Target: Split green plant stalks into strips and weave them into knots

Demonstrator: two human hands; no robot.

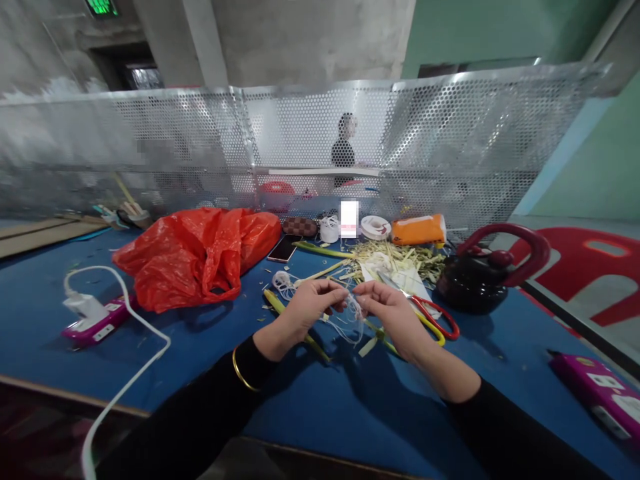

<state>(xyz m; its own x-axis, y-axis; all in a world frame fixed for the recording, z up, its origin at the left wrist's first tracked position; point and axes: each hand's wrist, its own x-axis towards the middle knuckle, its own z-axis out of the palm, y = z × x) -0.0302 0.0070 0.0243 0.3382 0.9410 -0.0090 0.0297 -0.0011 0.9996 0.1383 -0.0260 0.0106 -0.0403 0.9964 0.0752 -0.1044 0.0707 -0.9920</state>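
Observation:
My left hand (307,308) and my right hand (389,313) meet above the blue table (320,400), both pinched on a tangle of thin white thread (350,320) that hangs in loops between them. A gold bangle (241,373) sits on my left wrist. Green and yellow leaf strips (295,323) lie under the hands. More white thread (284,280) lies just beyond my left hand. Scissors with red and yellow handles (434,317) rest right of my right hand.
A red plastic bag (200,257) lies at the left, a phone (284,248) beside it. A charger and white cable (95,313) sit far left. A dark kettle with a red handle (480,273), leaf scraps (400,257), an orange packet (419,230) and a perforated metal screen (320,140) stand behind.

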